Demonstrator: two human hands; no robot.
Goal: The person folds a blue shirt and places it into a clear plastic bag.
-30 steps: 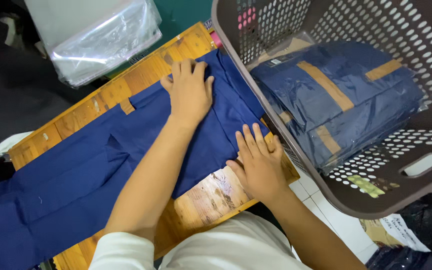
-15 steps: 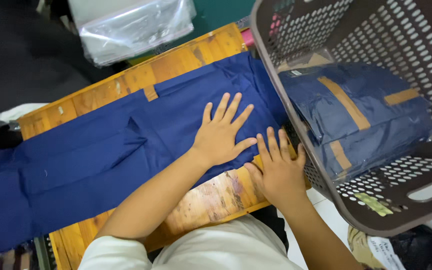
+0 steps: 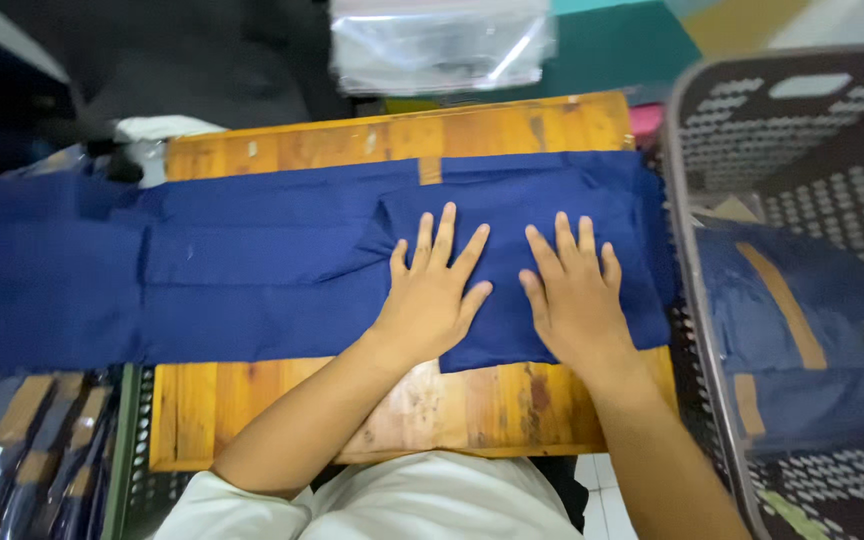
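Observation:
A long navy blue garment (image 3: 272, 270) lies flat across a wooden board (image 3: 492, 405), its left end hanging past the board's edge. My left hand (image 3: 434, 290) presses palm-down on the cloth near its middle, fingers spread. Beside it, my right hand (image 3: 574, 290) rests flat on the folded right end of the same garment, fingers apart. Neither hand grips anything.
A grey perforated plastic basket (image 3: 697, 300) at the right holds folded navy garments (image 3: 802, 340) with tan bands. A clear plastic bag (image 3: 442, 45) lies beyond the board. More packed navy items (image 3: 22, 450) sit at lower left. A white cloth (image 3: 167, 128) shows at the board's far-left corner.
Both hands have come together side by side on the garment's right part. The view has swung so the board lies level and the basket sits further right.

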